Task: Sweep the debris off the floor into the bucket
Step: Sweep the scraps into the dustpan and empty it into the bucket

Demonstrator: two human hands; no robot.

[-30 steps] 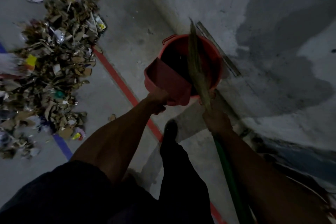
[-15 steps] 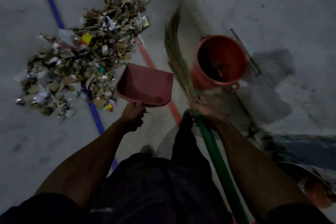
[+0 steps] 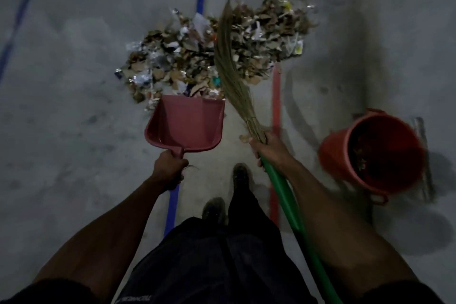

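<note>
On a dim grey concrete floor [image 3: 74, 118] marked with blue and red tape lines lie one heap of cardboard-and-paper debris [image 3: 212, 52] and one orange plastic bucket [image 3: 370, 155] – left hand [image 3: 170, 168] gripping one pink plastic dustpan [image 3: 187, 126], right hand [image 3: 271, 150] gripping one green-handled straw broom [image 3: 234, 76]

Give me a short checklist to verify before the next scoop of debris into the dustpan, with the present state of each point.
1. Left hand grips the dustpan handle: ok.
2. Right hand holds the broom where bristles meet the green handle: ok.
3. Dustpan is empty: ok.
4. Dustpan mouth faces the debris pile: ok.
5. Dustpan lip flat on the floor: cannot tell.
6. Bucket stands upright to the right, with room inside: ok.
</note>
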